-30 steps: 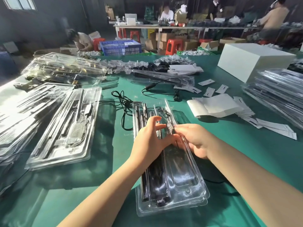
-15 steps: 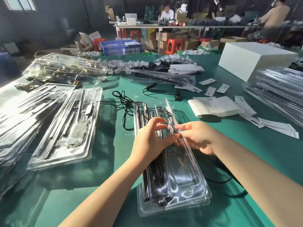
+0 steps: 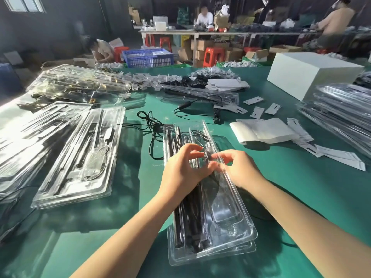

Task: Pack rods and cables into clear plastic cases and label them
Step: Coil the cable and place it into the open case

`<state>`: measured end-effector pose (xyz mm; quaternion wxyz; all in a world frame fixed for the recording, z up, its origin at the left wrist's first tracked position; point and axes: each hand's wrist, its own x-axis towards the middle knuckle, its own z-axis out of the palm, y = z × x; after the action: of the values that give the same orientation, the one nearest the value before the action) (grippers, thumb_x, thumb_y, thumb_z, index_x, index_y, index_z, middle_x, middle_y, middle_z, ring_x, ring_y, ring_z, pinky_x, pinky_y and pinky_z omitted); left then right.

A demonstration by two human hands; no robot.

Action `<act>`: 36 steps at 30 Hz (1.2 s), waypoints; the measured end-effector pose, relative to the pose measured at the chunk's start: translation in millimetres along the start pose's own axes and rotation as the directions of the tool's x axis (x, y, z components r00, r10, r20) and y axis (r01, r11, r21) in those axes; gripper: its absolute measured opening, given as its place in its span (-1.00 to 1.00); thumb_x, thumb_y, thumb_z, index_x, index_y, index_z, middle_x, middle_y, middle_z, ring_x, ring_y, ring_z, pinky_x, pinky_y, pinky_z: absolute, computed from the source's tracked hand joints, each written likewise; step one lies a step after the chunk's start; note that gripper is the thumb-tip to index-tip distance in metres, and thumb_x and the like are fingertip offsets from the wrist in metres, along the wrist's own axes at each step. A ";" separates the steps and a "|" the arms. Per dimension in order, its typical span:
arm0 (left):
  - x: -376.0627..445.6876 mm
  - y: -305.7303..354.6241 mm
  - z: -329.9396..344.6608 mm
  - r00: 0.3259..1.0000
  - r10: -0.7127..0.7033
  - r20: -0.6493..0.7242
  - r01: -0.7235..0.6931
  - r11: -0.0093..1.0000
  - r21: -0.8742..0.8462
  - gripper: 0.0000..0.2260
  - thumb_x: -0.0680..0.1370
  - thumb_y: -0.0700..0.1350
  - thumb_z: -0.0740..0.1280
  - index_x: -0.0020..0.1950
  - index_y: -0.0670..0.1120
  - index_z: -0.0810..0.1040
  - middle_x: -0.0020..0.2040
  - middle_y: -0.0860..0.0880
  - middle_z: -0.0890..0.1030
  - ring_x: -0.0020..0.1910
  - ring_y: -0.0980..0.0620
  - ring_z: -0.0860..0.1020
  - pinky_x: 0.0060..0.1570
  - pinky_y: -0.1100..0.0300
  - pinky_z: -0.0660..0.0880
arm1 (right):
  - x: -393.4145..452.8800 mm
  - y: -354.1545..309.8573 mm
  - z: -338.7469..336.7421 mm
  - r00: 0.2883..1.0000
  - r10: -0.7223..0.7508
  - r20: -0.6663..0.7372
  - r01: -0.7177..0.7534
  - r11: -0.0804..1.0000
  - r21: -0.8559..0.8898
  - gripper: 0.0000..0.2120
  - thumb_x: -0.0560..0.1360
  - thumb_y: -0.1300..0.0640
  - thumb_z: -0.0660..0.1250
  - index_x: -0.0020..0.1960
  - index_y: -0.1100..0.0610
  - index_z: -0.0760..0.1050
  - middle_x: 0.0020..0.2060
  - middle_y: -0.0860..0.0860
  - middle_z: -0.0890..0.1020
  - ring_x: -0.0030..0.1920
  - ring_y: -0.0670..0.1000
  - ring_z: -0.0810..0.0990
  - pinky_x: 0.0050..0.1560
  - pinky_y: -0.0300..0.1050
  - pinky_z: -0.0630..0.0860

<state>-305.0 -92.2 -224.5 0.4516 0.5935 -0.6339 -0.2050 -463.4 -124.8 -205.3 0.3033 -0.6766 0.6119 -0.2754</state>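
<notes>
Together, left hand (image 3: pixel 180 171) and right hand (image 3: pixel 239 169) pinch a small, blurred cable part (image 3: pixel 207 155).

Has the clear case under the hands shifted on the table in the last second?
No. The clear case keeps its place beside the black cable loop on the green table.

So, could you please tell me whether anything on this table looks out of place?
A tangled black cable trails loose from the clear case onto the green table, not tucked inside yet.

Head camera looks forward and down, close over the green table (image 3: pixel 301 187), edges perhaps blurred.
</notes>
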 end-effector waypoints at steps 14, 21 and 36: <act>-0.8 -1.2 0.9 1.000 0.022 0.003 -0.022 0.999 0.041 -0.58 0.33 0.26 0.48 0.09 0.13 0.50 0.03 0.24 0.62 -0.02 0.37 0.56 -0.11 0.38 0.53 | 1.1 8.2 12.0 0.993 -0.037 -0.114 0.023 0.993 -0.118 -0.74 0.50 -0.02 0.40 0.19 -0.09 0.61 -0.02 -0.09 0.68 -0.31 -0.24 0.43 -0.42 -0.34 0.26; 0.7 -2.5 0.1 1.000 0.022 0.010 -0.023 0.999 0.042 -0.56 0.32 0.29 0.45 0.08 0.11 0.52 0.09 0.15 0.64 0.05 0.25 0.59 0.00 0.23 0.57 | 8.4 5.2 10.6 0.998 0.028 -0.060 -0.030 0.999 -0.035 -0.78 0.50 0.06 0.42 0.14 0.01 0.62 -0.11 -0.10 0.63 -0.26 -0.17 0.49 -0.36 -0.33 0.32; -1.3 0.0 0.1 0.997 0.056 0.047 -0.061 0.994 0.092 -0.61 0.36 0.22 0.44 0.07 0.04 0.56 0.07 0.17 0.63 0.03 0.33 0.54 -0.13 0.57 0.38 | 3.8 11.4 -1.1 0.995 -0.028 0.092 0.036 0.996 -0.082 -0.76 0.56 -0.06 0.30 0.21 -0.22 0.55 0.08 -0.09 0.67 -0.20 -0.03 0.59 -0.14 -0.17 0.51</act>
<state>-305.3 -91.0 -225.0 0.4150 0.5906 -0.6697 -0.1748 -471.3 -129.4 -213.0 0.2980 -0.7102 0.5974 -0.2234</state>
